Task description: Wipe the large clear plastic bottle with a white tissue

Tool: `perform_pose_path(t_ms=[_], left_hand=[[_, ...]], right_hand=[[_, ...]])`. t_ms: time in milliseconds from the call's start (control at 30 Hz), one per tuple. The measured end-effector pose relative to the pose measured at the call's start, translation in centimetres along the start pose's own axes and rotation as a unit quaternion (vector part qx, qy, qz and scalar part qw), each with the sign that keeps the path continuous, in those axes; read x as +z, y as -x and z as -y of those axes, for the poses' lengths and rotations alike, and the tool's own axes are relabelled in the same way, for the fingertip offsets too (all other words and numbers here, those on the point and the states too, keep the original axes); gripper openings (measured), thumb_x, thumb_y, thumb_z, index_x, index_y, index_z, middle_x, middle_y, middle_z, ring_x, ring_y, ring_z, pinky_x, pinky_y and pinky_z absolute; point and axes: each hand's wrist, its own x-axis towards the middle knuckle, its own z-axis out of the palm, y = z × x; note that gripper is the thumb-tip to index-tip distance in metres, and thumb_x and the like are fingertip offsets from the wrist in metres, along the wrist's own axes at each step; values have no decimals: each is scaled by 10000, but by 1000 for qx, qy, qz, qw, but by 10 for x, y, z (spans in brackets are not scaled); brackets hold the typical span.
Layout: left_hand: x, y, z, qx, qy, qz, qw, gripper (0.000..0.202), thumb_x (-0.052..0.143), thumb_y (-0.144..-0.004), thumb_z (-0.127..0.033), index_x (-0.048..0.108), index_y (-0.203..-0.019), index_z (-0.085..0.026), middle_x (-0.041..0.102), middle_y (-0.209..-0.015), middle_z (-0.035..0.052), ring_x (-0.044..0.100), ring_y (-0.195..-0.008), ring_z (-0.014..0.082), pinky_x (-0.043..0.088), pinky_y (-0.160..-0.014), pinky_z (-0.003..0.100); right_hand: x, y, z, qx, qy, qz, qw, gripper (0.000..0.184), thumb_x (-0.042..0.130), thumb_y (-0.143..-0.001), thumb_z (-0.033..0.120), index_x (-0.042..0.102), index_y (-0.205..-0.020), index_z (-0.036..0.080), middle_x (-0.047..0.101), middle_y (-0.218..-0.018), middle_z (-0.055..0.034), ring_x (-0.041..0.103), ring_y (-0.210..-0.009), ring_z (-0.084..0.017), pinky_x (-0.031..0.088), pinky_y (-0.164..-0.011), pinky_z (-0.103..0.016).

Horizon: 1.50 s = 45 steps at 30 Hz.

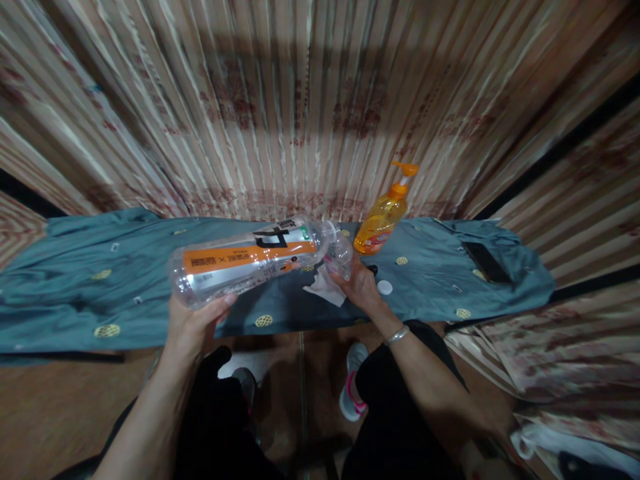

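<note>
A large clear plastic bottle [250,257] with an orange and silver label lies tilted across my view, its neck pointing right. My left hand [197,320] is wrapped round its base end from below. At the bottle's mouth, my right hand [357,283] grips a small clear rounded plastic piece [341,253]; whether it is a cup or a funnel I cannot tell. A crumpled white tissue [326,288] is just below, beside my right fingers. Right of that hand lies a white bottle cap [385,287] on the cloth.
An orange pump bottle [383,220] with yellow liquid stands behind my right hand. A dark phone [485,262] lies at the right on the table's blue-green patterned cloth [135,267]. Pleated curtains [280,120] hang behind and at both sides. My legs and shoes are below the near edge.
</note>
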Motion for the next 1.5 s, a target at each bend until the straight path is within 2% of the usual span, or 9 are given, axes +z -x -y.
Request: perform_pose_path(t_ms=[167, 400, 767, 967, 1133, 1333, 1500], left_hand=[[4, 0, -2, -10, 6, -11, 1000, 633, 1100, -308, -320, 707, -777, -162, 592, -530, -45, 393, -369, 49, 295, -318, 160], [4, -1, -2, -11, 5, -15, 1000, 642, 1091, -308, -320, 716, -808, -172, 606, -530, -47, 381, -371, 45, 290, -316, 158], [4, 0, -4, -28, 1, -36, 999, 645, 1073, -270, -291, 718, -794, -169, 603, -528, -57, 377, -377, 45, 300, -323, 162], [2, -2, -3, -17, -10, -23, 1000, 620, 1077, -312, -319, 738, -809, -170, 634, -567, -33, 384, -408, 47, 305, -335, 165], [1, -1, -2, -14, -18, -15, 1000, 622, 1087, -336, -340, 720, -811, -175, 606, -556, -27, 380, -410, 54, 301, -343, 177], [-1, -1, -1, -10, -26, -10, 1000, 638, 1093, -346, -374, 717, -826, -185, 600, -568, -31, 375, -418, 57, 284, -351, 182], [-1, 0, -2, -8, -26, -10, 1000, 665, 1094, -339, -391, 714, -847, -188, 603, -576, -32, 369, -431, 60, 282, -357, 186]], right_hand=[[0, 0, 2, 16, 8, 11, 1000, 634, 842, -983, 290, 642, -1561, 123, 863, -1309, -270, 863, -1182, -424, 711, -1040, -625], [-2, 0, 4, 0, -5, 6, 1000, 653, 845, -987, 319, 640, -1585, 154, 879, -1263, -240, 875, -1164, -421, 727, -1032, -625], [-4, -1, 3, 4, -31, 13, 999, 624, 805, -991, 330, 670, -1573, 150, 859, -1365, -248, 857, -1236, -418, 700, -1111, -647], [0, 0, 0, -4, -35, -6, 999, 788, 816, -989, 360, 562, -1707, 160, 869, -1349, -239, 861, -1210, -429, 707, -1076, -690], [2, 1, -1, 8, -26, -5, 1000, 728, 823, -983, 365, 617, -1650, 155, 850, -1390, -260, 848, -1246, -445, 702, -1090, -691], [4, 1, -4, 3, -17, -10, 1000, 785, 833, -989, 367, 564, -1700, 174, 853, -1374, -255, 852, -1220, -446, 704, -1061, -716], [4, 0, -4, 3, -8, 3, 1000, 779, 851, -982, 364, 582, -1682, 153, 855, -1339, -261, 856, -1205, -446, 706, -1057, -715]])
